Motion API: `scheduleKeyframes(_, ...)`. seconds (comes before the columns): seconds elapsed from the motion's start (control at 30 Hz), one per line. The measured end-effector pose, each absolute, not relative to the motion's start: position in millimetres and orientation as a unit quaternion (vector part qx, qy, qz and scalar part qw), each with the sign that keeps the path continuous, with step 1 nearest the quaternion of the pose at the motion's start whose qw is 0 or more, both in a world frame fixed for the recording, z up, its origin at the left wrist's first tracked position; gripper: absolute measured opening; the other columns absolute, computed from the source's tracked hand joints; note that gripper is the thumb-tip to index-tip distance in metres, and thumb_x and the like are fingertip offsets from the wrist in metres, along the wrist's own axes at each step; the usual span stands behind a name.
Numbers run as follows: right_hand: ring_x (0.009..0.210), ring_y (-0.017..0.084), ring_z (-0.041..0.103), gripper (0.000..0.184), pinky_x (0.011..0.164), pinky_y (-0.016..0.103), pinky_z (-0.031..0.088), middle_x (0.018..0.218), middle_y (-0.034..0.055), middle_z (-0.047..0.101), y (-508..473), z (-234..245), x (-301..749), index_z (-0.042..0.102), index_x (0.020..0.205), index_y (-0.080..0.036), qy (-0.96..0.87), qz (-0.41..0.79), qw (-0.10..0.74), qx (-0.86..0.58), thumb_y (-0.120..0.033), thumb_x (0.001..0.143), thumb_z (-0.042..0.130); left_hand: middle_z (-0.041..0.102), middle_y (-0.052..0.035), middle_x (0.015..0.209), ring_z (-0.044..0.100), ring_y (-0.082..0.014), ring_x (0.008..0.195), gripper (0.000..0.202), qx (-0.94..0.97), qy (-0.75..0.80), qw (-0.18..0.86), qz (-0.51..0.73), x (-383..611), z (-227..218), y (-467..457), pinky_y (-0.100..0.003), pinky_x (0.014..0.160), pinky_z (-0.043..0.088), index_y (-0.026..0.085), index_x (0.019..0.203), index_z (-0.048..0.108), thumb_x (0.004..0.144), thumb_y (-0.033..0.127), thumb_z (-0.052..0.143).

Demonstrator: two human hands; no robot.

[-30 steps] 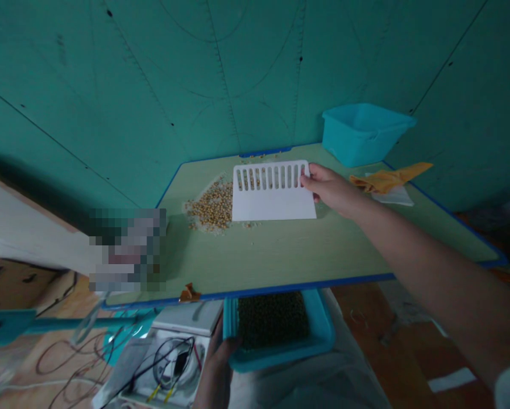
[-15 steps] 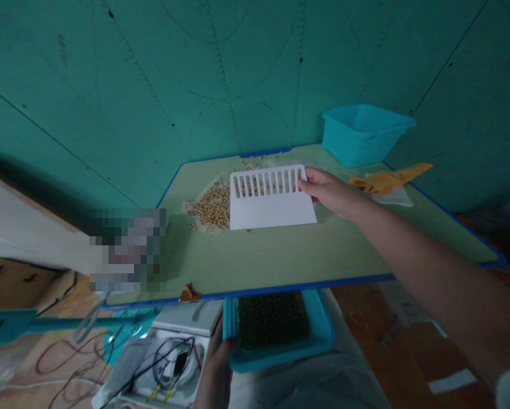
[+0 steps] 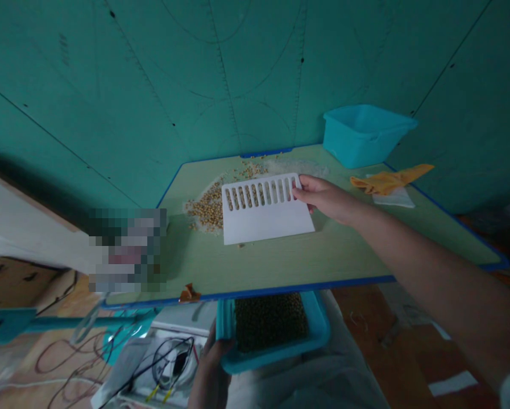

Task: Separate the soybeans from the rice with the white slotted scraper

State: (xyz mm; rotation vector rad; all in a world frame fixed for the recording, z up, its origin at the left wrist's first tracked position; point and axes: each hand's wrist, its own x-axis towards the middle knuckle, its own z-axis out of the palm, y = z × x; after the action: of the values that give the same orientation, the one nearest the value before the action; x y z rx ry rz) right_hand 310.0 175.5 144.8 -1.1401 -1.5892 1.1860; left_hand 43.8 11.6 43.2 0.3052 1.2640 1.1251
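Note:
In my right hand (image 3: 318,196) is a flat white plastic board (image 3: 267,224) with a row of slots along its far side; my fingers close on its right end. It lies low over the table, partly covering a spread of yellowish soybean-like beans (image 3: 207,210), some of which show through the slots. My left hand (image 3: 218,352) grips the left side of a turquoise basin (image 3: 280,353) below the table's front edge. Inside it are many small dark green grains (image 3: 269,324), too fine to name surely.
The pale table (image 3: 323,255) has a blue edge and stands against a green wall (image 3: 258,74). A turquoise bin (image 3: 357,139) and an orange cloth (image 3: 386,180) are at the right. An orange clip (image 3: 189,292) sits on the front edge. Lower left, a box holds cables (image 3: 175,363).
My right hand has drawn the slotted board toward me and slightly left, baring more beans behind it. The basin in my left hand has shifted slightly left.

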Motion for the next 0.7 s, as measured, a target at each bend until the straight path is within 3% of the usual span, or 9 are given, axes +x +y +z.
scheduleKeyframes(0.13,0.049,0.007,0.039,0.007,0.043,0.019,0.029,0.064,-0.0044,0.045,173.1,142.8,305.4,0.048,0.08,-0.018,-0.637,0.509,0.386,-0.432,-0.025,0.08,0.046,0.073,-0.0009,0.086,0.059,-0.027,0.098,0.053,0.138,0.542,0.67,0.488,39.6,52.6,13.4,-0.035,0.081,0.048,0.025,0.109,0.059,0.057,0.018,0.061)
scheduleKeyframes(0.3,0.049,0.006,0.04,0.009,0.042,0.019,0.032,0.063,-0.0044,0.046,169.7,143.7,303.8,0.047,0.078,-0.018,-0.65,0.527,0.364,-0.409,-0.027,0.08,0.048,0.071,0.0035,0.096,0.052,-0.0221,0.109,0.054,0.133,0.54,0.658,0.508,30.3,48.3,13.9,-0.03,0.086,0.045,0.029,0.116,0.052,0.064,0.018,0.058)
scheduleKeyframes(0.57,0.049,0.005,0.044,0.008,0.041,0.017,0.035,0.063,-0.0047,0.049,165.0,148.2,302.8,0.048,0.083,-0.018,-0.65,0.548,0.35,-0.394,-0.024,0.079,0.05,0.069,0.0017,0.103,0.053,-0.0241,0.108,0.058,0.145,0.535,0.664,0.502,31.0,48.6,14.4,-0.033,0.087,0.044,0.027,0.121,0.046,0.065,0.018,0.057)
scheduleKeyframes(0.7,0.052,0.006,0.049,0.012,0.041,0.017,0.038,0.065,-0.0039,0.053,161.7,149.4,304.5,0.05,0.084,-0.017,-0.653,0.591,0.286,-0.378,-0.024,0.076,0.053,0.069,0.0011,0.101,0.052,-0.0233,0.109,0.055,0.14,0.528,0.676,0.495,31.4,48.6,13.4,-0.032,0.087,0.043,0.026,0.121,0.047,0.067,0.018,0.054)
